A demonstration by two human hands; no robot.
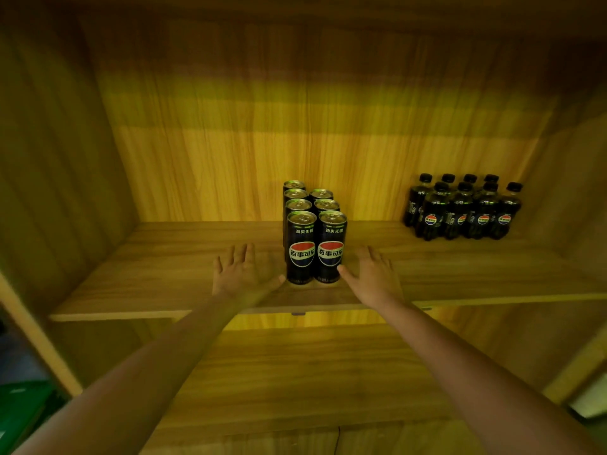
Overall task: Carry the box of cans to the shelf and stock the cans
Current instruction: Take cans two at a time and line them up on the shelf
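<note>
- You are holding your left hand (241, 272) flat, palm down, over the wooden shelf board (147, 274), just left of the cans; its fingers (243, 254) are lying straight and slightly spread, gripping nothing.
- You are holding your right hand (371, 274) the same way just right of the cans, with fingers (376, 256) straight, slightly spread and pointing to the far side.
- Both thumbs are angling inward toward the two nearest cans. The right thumb is reaching the side of the near right can; whether the left thumb is touching its can, I cannot tell.
- The tall black drink cans with red, white and blue round logos (313, 244) are standing upright on the board between your hands, in two rows running from near to far: four on the left, three on the right.
- A cluster of small dark bottles with black caps (463, 211) is standing far right on the same board, well apart from the cans.
- A lower wooden shelf (312, 372) is showing beneath your forearms.
</note>
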